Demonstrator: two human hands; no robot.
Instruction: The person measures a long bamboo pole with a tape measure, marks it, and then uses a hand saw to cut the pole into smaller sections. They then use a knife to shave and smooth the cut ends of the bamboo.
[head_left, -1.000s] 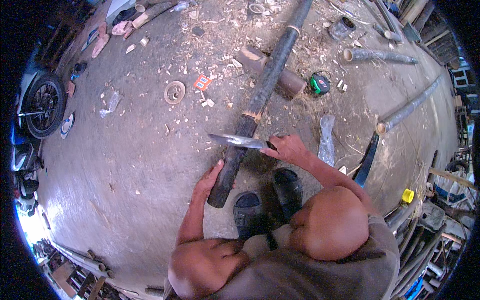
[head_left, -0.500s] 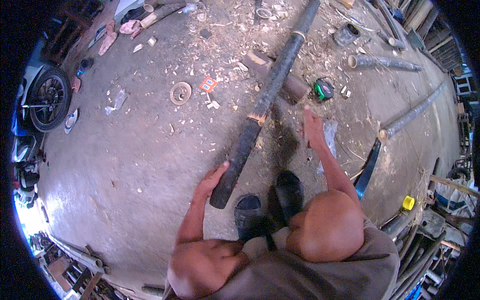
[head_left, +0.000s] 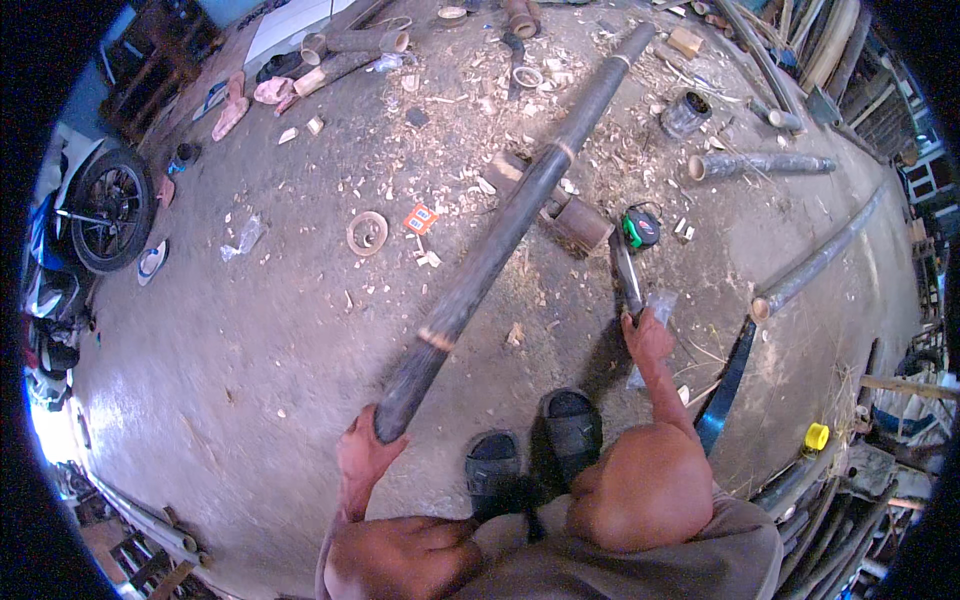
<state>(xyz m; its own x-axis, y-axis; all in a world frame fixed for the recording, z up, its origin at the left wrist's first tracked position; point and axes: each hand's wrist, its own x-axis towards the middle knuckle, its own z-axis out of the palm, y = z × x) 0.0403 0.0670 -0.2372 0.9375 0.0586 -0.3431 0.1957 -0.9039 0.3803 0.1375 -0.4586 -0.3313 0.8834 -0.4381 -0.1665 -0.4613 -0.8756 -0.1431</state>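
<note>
A long dark bamboo pole (head_left: 510,220) slants from the far right down to the near left, crossing over a short brown log (head_left: 583,225) on the floor. My left hand (head_left: 368,447) is wrapped round its near end, left of my sandalled feet. My right hand (head_left: 650,338) grips a knife (head_left: 627,272), whose blade points away from me, its tip near the log's right end. The handle is mostly hidden in my fingers. Beside the blade lies a green and black tape measure (head_left: 641,227). A clear plastic bag (head_left: 661,308) lies by my right hand.
Wood chips and shavings litter the far floor. At the right are bamboo lengths (head_left: 765,164) and a saw (head_left: 726,390) with a bluish blade. A yellow roll (head_left: 816,436) sits at the lower right. A motorcycle wheel (head_left: 103,212) stands at the left, a bamboo ring (head_left: 367,233) nearer the middle.
The bamboo pole has slid toward me and leftward with my left hand, which now holds its very end. My right hand has drawn back toward me, and the knife blade now shows clearly.
</note>
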